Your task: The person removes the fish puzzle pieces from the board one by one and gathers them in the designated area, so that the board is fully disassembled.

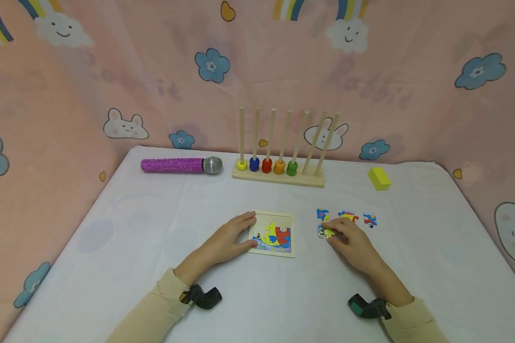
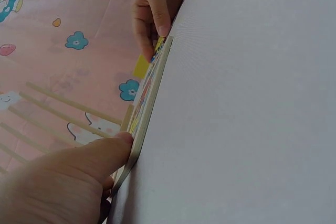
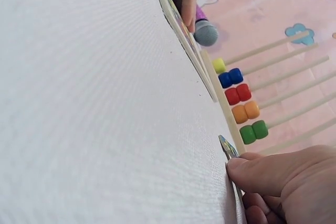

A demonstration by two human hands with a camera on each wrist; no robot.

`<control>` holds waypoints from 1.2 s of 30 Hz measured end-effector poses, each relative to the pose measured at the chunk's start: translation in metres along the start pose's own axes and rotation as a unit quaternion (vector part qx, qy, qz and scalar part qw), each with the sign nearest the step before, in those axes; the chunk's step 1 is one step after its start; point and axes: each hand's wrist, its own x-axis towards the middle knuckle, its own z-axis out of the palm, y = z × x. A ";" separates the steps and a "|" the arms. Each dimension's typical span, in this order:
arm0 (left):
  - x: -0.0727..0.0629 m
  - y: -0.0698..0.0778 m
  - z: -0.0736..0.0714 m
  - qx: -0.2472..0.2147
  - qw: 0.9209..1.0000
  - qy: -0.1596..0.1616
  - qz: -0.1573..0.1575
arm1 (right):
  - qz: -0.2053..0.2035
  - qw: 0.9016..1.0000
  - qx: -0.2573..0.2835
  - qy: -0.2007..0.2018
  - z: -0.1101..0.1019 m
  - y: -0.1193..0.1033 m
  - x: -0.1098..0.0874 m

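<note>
A square wooden jigsaw tray [image 1: 272, 255] lies in front of me, with a partly filled picture in yellow, red and blue. My left hand [image 1: 229, 238] rests along its left side, fingers at the upper left corner and thumb on the left edge. To the right, my right hand [image 1: 354, 243] pinches a blue and yellow puzzle piece [image 1: 321, 232] between thumb and fingers, low over the table. In the right wrist view the thumb lies at a thin piece's edge. Around that hand are loose puzzle pieces, a blue one [image 1: 322, 213], a red and yellow one [image 1: 347, 215] and another [image 1: 370, 219].
Behind the tray stands a wooden peg rack [image 1: 279, 178] with coloured beads on tall rods. A purple glittery microphone [image 1: 173, 165] lies at the back left, and a yellow block [image 1: 379, 178] at the back right. A pink patterned cloth hangs behind the white table [image 1: 111, 267].
</note>
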 end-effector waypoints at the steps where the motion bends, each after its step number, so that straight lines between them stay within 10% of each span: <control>1: 0.000 0.000 0.000 0.000 1.000 0.000 0.001 | -0.002 1.000 -0.001 0.001 0.000 0.000 0.000; 36: 0.000 -0.002 0.001 -0.003 1.000 0.000 -0.011 | 0.005 1.000 0.027 0.015 -0.002 -0.014 0.003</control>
